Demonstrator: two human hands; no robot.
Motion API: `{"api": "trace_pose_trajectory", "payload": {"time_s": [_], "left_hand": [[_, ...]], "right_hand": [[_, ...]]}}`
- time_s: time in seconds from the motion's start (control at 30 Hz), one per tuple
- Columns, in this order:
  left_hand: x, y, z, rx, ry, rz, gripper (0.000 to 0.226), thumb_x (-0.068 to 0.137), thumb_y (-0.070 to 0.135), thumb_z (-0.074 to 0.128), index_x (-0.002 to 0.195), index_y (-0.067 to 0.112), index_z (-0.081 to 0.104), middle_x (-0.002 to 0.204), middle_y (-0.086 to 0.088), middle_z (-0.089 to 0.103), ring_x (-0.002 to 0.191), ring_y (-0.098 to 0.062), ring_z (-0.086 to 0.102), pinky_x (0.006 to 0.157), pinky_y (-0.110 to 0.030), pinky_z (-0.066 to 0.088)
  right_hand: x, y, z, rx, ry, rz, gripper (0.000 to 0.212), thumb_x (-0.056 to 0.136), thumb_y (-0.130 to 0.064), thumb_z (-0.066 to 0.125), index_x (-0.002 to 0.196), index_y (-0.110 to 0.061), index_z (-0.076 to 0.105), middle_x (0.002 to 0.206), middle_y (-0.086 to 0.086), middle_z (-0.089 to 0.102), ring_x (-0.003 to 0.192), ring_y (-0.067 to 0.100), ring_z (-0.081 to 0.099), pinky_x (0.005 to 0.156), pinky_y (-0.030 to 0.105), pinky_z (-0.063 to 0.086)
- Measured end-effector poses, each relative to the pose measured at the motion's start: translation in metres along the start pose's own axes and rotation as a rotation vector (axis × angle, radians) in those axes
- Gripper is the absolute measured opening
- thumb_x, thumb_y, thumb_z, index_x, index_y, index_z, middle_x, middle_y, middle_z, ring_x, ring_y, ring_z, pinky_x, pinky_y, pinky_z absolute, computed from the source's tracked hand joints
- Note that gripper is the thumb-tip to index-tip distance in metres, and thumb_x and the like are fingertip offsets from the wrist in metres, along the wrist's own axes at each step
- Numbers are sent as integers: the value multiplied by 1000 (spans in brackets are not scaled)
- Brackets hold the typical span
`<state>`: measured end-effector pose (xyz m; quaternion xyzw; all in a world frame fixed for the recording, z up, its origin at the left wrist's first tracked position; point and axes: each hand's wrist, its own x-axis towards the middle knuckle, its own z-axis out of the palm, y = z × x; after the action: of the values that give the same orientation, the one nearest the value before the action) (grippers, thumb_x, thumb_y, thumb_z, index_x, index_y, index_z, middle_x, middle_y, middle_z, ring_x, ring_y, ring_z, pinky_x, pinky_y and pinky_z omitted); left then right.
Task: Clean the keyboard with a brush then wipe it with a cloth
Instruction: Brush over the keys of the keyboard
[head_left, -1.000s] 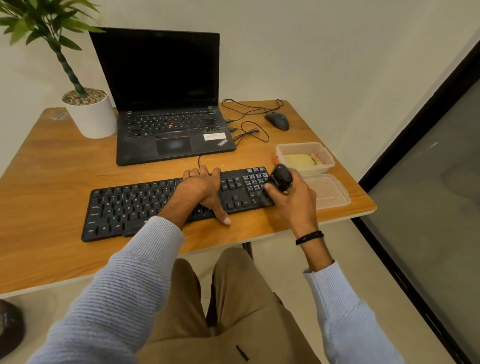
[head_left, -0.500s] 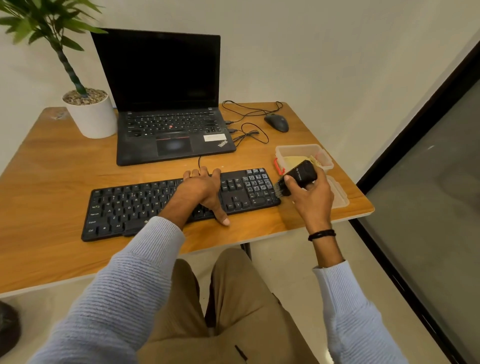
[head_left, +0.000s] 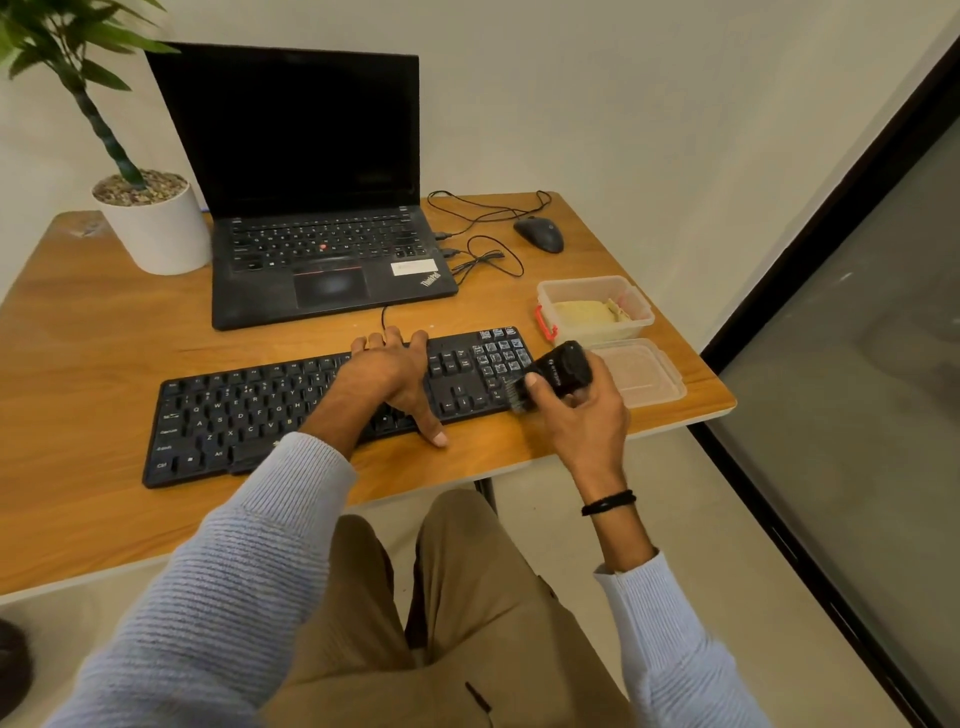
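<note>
Your left hand lies palm-down across the middle of the black keyboard. Its fingers are stretched flat and a little apart, reaching the far edge, and the thumb is splayed past the near edge onto the wooden table. Your right hand is wrapped round the black brush — thumb across the top, fingers curled beneath — and the bristles point down-left at the keyboard's near right corner, beside the number pad. The keyboard lies near the table's front edge, with its right end angled away from you. Just right of the brush a clear lid lies flat on the table. Behind it stands an open clear container holding what looks like a pale yellow cloth — the wall of the box blurs it. Further back sit an open laptop with a dark screen, a corded mouse to its right, and a white plant pot at the far left.
</note>
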<state>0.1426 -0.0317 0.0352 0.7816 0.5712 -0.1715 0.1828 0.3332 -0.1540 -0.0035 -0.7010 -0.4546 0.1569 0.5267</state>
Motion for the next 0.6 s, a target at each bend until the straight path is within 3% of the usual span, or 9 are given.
{"api": "trace_pose_trajectory", "payload": {"time_s": [0.07, 0.2, 0.37, 0.5, 0.57, 0.6], "left_hand": [[0, 0, 0, 8, -1, 1, 150, 50, 64, 92, 162, 25, 0, 167, -18, 9, 153, -42, 10, 123, -58, 12], [1, -2, 2, -9, 6, -4, 153, 48, 65, 93, 162, 26, -1, 167, -17, 10, 153, -43, 11, 123, -58, 13], [0, 0, 1, 2, 9, 3, 151, 49, 64, 93, 162, 26, 0, 167, -17, 11, 152, -42, 12, 122, -57, 15], [0, -2, 1, -15, 13, -3, 152, 48, 64, 93, 162, 27, 0, 167, -17, 11, 152, -42, 12, 122, -58, 15], [0, -2, 1, -8, 8, 0, 152, 48, 64, 93, 162, 26, 0, 167, -17, 11, 152, -42, 13, 122, -57, 15], [0, -2, 0, -3, 5, 0, 152, 48, 64, 93, 162, 26, -1, 167, -17, 10, 152, -42, 12, 122, -57, 14]], "right_hand": [[-1, 0, 0, -34, -59, -11, 49, 80, -34, 78, 124, -25, 60, 103, -16, 67, 91, -7, 64, 80, 16, 53], [4, 2, -6, -78, 176, -24, 45, 81, -32, 78, 121, -23, 59, 103, -11, 69, 95, 8, 66, 85, 30, 57], [11, 0, -5, 20, -75, 88, 46, 79, -33, 80, 120, -21, 62, 97, -16, 67, 84, -10, 63, 78, 15, 54], [19, -3, -10, -164, 215, 59, 45, 82, -35, 77, 119, -17, 60, 102, -5, 69, 87, 4, 62, 78, 14, 46], [25, -6, -9, -68, 121, 111, 40, 81, -32, 79, 115, -20, 61, 100, -8, 68, 88, 5, 64, 78, 13, 50], [27, -9, -6, 58, 0, 183, 38, 79, -29, 80, 112, -22, 61, 100, -7, 69, 89, 6, 67, 80, 21, 56]]}}
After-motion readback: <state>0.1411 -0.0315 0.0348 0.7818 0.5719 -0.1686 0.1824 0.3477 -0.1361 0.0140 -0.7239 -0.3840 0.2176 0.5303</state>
